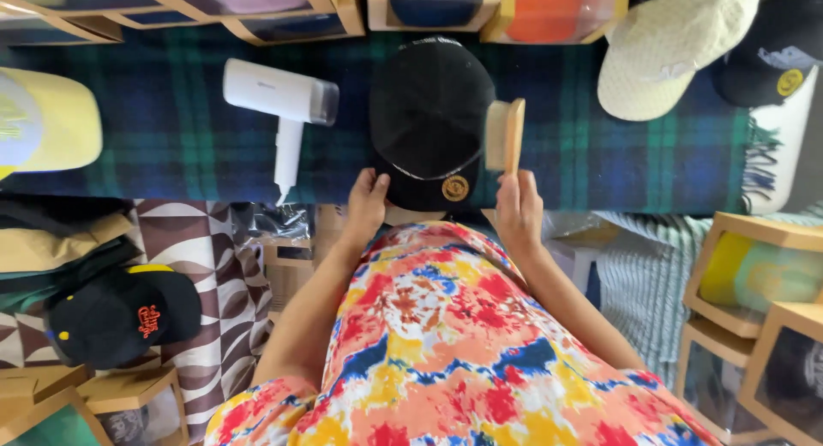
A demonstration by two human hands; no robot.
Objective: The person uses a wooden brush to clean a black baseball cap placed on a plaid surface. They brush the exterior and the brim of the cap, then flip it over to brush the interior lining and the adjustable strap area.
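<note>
Black cap (426, 111) on plaid blanket (171, 129), L hand (367, 199) pinching its brim, R hand (517, 207) gripping wooden brush (504, 135) beside cap

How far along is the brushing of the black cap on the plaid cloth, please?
Done: the black cap lies flat on the plaid cloth, with the white steamer set down beside it. In hand: the left hand holds the brim, and the right hand presses the wooden brush to the cap's side. Left: how much is already brushed cannot be told.
</note>
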